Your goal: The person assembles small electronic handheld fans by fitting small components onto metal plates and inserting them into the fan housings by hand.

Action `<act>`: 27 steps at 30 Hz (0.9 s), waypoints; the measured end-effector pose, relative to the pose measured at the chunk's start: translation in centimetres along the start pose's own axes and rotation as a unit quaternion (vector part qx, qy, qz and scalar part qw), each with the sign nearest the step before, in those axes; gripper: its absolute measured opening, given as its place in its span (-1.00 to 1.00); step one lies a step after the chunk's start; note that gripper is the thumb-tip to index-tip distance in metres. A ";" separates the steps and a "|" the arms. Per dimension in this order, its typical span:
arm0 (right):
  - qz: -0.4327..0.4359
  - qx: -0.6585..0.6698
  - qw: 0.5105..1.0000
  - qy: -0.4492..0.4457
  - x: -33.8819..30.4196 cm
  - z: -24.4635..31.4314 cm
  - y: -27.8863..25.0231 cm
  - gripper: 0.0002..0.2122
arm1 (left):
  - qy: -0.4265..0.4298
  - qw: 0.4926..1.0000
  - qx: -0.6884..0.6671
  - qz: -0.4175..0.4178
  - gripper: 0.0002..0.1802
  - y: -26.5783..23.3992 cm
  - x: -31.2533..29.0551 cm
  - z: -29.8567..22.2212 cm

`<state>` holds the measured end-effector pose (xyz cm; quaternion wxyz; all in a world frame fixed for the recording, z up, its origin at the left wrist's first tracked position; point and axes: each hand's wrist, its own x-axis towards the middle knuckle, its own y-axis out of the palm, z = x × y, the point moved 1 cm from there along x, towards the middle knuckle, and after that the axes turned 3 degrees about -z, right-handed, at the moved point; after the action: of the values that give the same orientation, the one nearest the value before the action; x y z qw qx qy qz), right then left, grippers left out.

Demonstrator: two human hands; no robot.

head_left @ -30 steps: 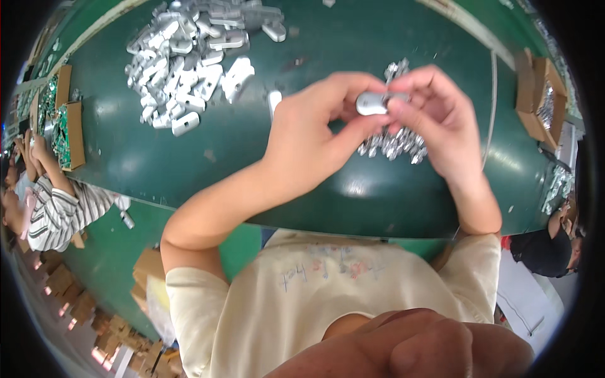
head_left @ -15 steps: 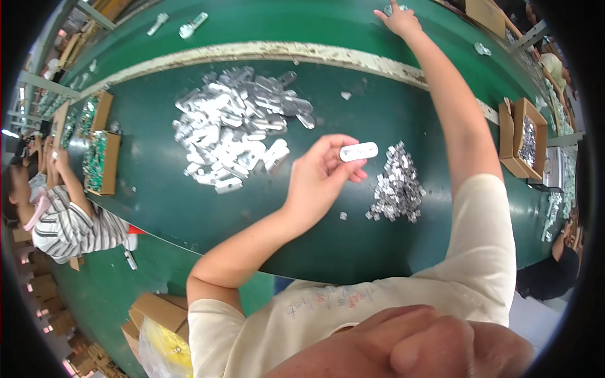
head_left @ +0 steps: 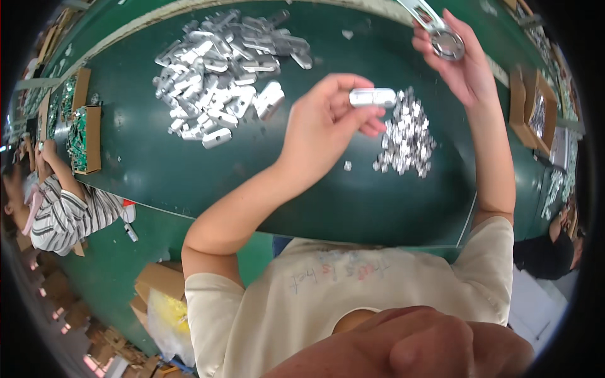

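My left hand (head_left: pixel 318 129) pinches a small silver metal casing (head_left: pixel 373 97), oblong with rounded ends, between thumb and fingers. It is held above the green worktop, beside a heap of tiny shiny metal pieces (head_left: pixel 406 135). Raised at the upper right, my right hand (head_left: pixel 469 69) grips a long pale part with a round, ring-like end (head_left: pixel 447 44); its far tip runs out of the picture. Left of my hands lies a large pile of silver metal casings (head_left: pixel 220 69). One small metal piece (head_left: pixel 347 166) sits apart on the worktop.
Cardboard boxes of green circuit boards (head_left: pixel 79 142) stand at the left edge, near a person in a striped top (head_left: pixel 60 214). At right is an open carton (head_left: pixel 532 110) of small parts. A pale rail (head_left: pixel 138 28) borders the far side.
My right hand has come back from the far green surface, now with the round-ended part in it. My left hand keeps the casing. The whole view has shifted, with the worktop higher in it.
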<state>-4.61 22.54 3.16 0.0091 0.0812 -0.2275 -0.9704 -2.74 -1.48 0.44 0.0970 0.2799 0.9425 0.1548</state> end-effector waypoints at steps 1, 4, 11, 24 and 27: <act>0.024 0.051 0.998 0.023 -2.3 -0.7 1.1 -0.60 | -0.004 1.000 0.000 0.010 -0.71 0.2 0.0 -0.1; 0.059 0.029 0.998 0.022 -7.2 -1.4 3.1 -0.58 | -0.008 0.999 0.006 0.032 -0.69 1.0 -0.4 -0.5; -0.041 -0.497 0.819 -0.285 -11.7 -2.4 3.4 -0.68 | -0.020 0.997 0.034 0.065 -0.67 2.8 -1.5 -0.5; -0.005 -0.567 0.775 -0.278 -11.0 -2.9 4.6 -0.68 | -0.031 0.996 0.041 0.071 -0.69 2.9 -1.9 0.1; -0.011 -0.576 0.768 -0.279 -11.0 -2.9 4.7 -0.68 | -0.031 0.996 0.028 0.073 -0.69 2.8 -1.8 0.0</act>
<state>6.65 17.67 4.42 -0.0200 -0.2114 0.3830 -0.8990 0.17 -0.25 1.58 0.1071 0.3551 0.9201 0.1260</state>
